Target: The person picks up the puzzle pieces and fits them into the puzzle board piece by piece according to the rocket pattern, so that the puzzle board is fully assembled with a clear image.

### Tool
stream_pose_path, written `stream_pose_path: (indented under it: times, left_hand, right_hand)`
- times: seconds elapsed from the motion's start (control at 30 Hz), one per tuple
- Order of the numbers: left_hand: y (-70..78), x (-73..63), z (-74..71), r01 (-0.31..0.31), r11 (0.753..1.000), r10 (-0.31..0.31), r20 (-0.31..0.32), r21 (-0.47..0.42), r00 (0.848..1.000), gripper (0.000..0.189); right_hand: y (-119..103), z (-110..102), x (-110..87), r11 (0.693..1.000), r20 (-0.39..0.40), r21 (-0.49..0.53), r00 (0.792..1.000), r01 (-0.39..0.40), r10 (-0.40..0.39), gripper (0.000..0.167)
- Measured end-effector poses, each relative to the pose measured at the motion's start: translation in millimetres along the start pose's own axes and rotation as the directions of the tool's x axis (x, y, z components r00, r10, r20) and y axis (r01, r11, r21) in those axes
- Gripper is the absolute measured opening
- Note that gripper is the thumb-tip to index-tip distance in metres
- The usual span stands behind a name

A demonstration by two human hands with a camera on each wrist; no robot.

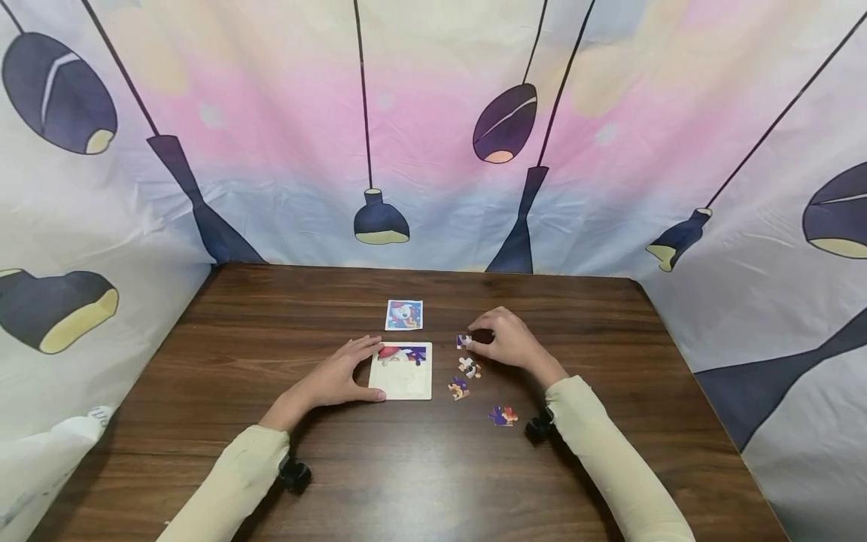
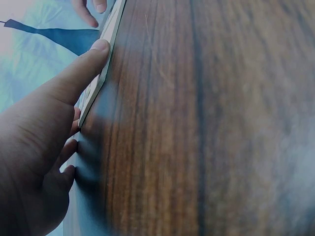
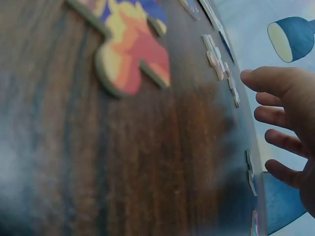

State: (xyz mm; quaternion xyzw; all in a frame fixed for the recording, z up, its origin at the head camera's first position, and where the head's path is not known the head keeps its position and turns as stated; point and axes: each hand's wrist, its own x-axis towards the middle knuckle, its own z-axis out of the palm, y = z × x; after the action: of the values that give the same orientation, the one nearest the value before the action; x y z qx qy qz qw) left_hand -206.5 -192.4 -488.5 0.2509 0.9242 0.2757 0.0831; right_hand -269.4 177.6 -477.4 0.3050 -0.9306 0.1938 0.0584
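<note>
My left hand (image 1: 339,374) holds the left side of a white-rimmed jigsaw puzzle tray (image 1: 406,382), thumb on the near corner, fingers at the far one. In the left wrist view the thumb (image 2: 91,64) lies on the tray's edge. Picture pieces fill only the tray's top part. Right of it, my right hand (image 1: 509,340) hovers with thumb and index finger apart beside a small puzzle piece (image 1: 463,341). In the right wrist view its fingers (image 3: 280,142) are loosely spread, with no piece visibly held.
Loose puzzle pieces lie right of the tray: a white-and-brown piece (image 1: 469,367), a purple-and-yellow piece (image 1: 458,388) and a purple-and-red piece (image 1: 503,416). A square picture card (image 1: 404,315) lies behind the tray. The wooden table (image 1: 406,482) meets a printed cloth backdrop (image 1: 433,150).
</note>
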Motion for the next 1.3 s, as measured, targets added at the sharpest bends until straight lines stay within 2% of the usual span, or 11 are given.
stream_pose_path:
  times: [0.43,0.67,1.03,1.3]
  left_hand:
    - [-1.8,-0.2,0.8,-0.006,1.000,0.006,-0.004,0.002,1.000,0.104]
    - [-1.5,-0.4,1.3,-0.004,1.000,0.004,-0.007,-0.002,1.000,0.103]
    - [0.2,0.0,-0.6,0.006,1.000,-0.006,-0.002,-0.006,1.000,0.102]
    - [0.1,-0.2,0.6,0.004,1.000,-0.004,-0.003,-0.005,1.000,0.103]
  right_hand:
    - [0.3,3.7,3.4,0.998,0.124,-0.034,0.991,-0.046,0.050,0.043]
    - [0.9,2.4,5.1,0.999,0.127,-0.035,0.992,0.001,0.003,0.032]
    - [4.0,1.4,7.6,0.999,0.137,-0.044,0.990,0.028,-0.022,0.031]
    - [1.6,-1.0,7.1,0.998,0.073,-0.041,0.997,0.038,-0.035,0.026]
